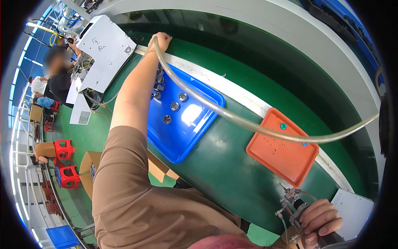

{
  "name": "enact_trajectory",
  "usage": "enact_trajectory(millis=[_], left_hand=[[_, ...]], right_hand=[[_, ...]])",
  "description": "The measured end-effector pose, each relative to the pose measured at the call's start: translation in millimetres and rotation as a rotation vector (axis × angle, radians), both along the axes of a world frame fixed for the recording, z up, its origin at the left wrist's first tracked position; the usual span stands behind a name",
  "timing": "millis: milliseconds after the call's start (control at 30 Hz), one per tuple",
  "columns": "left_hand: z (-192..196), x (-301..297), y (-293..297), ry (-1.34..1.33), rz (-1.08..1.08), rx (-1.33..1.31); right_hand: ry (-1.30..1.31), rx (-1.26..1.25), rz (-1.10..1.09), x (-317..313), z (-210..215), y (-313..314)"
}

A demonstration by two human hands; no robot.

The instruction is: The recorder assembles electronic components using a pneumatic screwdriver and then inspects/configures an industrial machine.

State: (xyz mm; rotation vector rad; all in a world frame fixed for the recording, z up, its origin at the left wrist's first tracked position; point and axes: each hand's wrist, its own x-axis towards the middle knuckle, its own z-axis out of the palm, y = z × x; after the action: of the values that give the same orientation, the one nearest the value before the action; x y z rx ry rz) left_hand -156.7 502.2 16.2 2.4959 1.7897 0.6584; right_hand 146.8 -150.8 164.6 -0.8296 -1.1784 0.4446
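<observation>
My left arm reaches far across the bench, past the blue tray (178,145). Beyond its far edge, my left hand (161,41) has its fingers curled closed beside the green conveyor belt; what they hold, if anything, is hidden. Several small round metal parts (175,106) lie in the blue tray, some partly covered by my forearm. At the lower right, my right hand (320,220) wraps round a dark pneumatic screwdriver (296,209) with metal fittings and thin hoses. Its thin tip points toward the orange tray (286,168), which holds tiny dark pieces, probably screws.
A thick clear hose (232,118) arches over both trays. The white machine (105,52) stands at the far left, and a pale box (352,209) at the right. Open cardboard boxes (88,170) and red stools (71,177) are on the floor. A co-worker (60,85) sits beyond the machine.
</observation>
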Motion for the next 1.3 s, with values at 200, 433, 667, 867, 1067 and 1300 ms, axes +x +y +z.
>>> enact_trajectory(millis=[200,433,667,867,1067,1300], left_hand=[[62,73,-143,-0.155,-0.536,-0.019],[86,91,-431,-0.149,-1.291,-0.045],[20,142,-509,-0.070,-1.450,-0.166],[12,151,-507,-0.324,-1.401,-0.161],[-2,155,-505,-0.297,-1.480,-0.201],[-8,154,-509,-0.300,-1.456,-0.220]], right_hand=[[-0.015,-0.046,0.037,12,2,-13],[-0.002,0.034,-0.042,6,-4,-17],[-0.005,-0.031,-0.069,9,-2,-31],[-0.013,-0.035,0.151,26,0,-14],[-0.067,-0.135,0.247,42,-3,-16],[-0.090,-0.142,0.328,43,-13,-15]])
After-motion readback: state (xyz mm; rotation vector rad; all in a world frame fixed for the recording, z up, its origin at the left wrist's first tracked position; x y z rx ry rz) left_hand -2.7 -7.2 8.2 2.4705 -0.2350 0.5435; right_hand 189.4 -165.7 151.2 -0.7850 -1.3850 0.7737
